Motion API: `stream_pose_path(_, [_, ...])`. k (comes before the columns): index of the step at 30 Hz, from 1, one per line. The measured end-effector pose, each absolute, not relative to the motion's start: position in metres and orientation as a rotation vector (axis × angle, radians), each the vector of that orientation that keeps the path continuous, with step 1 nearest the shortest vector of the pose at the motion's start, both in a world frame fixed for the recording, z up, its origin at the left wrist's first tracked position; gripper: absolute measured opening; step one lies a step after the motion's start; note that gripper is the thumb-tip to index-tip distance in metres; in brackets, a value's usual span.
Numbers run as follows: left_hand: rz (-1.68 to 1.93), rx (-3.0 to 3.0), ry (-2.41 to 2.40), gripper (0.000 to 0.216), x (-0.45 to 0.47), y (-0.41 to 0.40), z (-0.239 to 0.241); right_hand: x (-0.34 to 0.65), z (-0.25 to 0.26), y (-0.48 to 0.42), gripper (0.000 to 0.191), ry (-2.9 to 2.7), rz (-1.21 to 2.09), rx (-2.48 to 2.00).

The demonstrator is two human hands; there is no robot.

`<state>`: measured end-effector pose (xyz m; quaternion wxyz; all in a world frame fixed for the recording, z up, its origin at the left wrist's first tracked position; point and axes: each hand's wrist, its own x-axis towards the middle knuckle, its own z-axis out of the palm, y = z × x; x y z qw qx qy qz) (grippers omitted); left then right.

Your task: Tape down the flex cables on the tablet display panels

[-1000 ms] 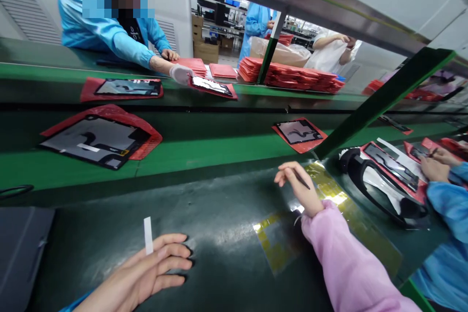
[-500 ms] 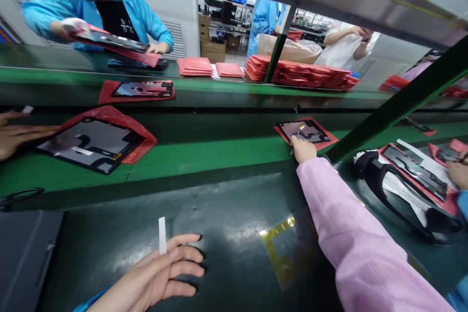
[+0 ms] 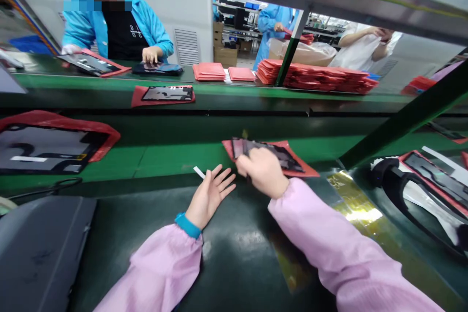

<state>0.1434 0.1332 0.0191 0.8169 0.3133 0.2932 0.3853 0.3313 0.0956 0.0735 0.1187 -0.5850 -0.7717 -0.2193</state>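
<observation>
My left hand (image 3: 208,200) is palm up with its fingers spread; a narrow white strip (image 3: 199,172) sticks out at the thumb, held there. My right hand (image 3: 261,168) is closed at the near left edge of a thin dark flat panel (image 3: 288,157) lying on a red sleeve (image 3: 309,171). Its fingertips are partly hidden and blurred. A small yellowish piece (image 3: 244,133) shows at the panel's far left corner. Both hands are close together at the near edge of the green belt (image 3: 164,158).
Another panel (image 3: 54,144) on red wrap lies at left, above a grey case (image 3: 40,248). Clear sheets with yellow pieces (image 3: 358,209) lie right, beside a black-and-white curved object (image 3: 417,195). A green post (image 3: 402,112) slants across. Across the belt, a person (image 3: 120,34) handles panels.
My left hand has moved up and forward with the white strip. My right hand and the panel on its red sleeve have shifted left and nearer. The person opposite has lowered a panel.
</observation>
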Motion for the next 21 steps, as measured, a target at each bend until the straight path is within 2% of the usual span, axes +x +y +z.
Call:
stream_pose_path(4, [0.865, 0.701, 0.652, 0.039, 0.146, 0.142, 0.015, 0.273, 0.057, 0.067, 0.021, -2.275, -0.485, -1.180])
stream_pose_path(8, [0.826, 0.759, 0.661, 0.036, 0.131, 0.149, 0.018, 0.285, 0.066, 0.050, 0.017, -2.209, -0.194, -1.218])
stream_pose_path(10, [0.725, 0.805, 0.647, 0.034, 0.122, 0.154, 0.023, 0.310, 0.079, 0.050, 0.021, -2.066, -0.080, -1.378])
stream_pose_path(12, [0.591, 0.857, 0.623, 0.034, 0.114, 0.160, 0.028, 0.337, 0.089, 0.055, 0.035, -1.893, 0.041, -1.528])
stream_pose_path(15, [0.415, 0.924, 0.578, 0.040, 0.105, 0.163, 0.035, 0.363, 0.088, 0.058, 0.061, -1.690, 0.539, -1.596])
stream_pose_path(18, [0.343, 0.965, 0.540, 0.046, 0.100, 0.161, 0.038, 0.362, 0.074, 0.052, 0.061, -1.502, 1.132, -1.444])
stream_pose_path(21, [0.401, 1.010, 0.532, 0.054, 0.096, 0.164, 0.037, 0.342, 0.055, 0.042, 0.058, -1.288, 1.153, -1.395])
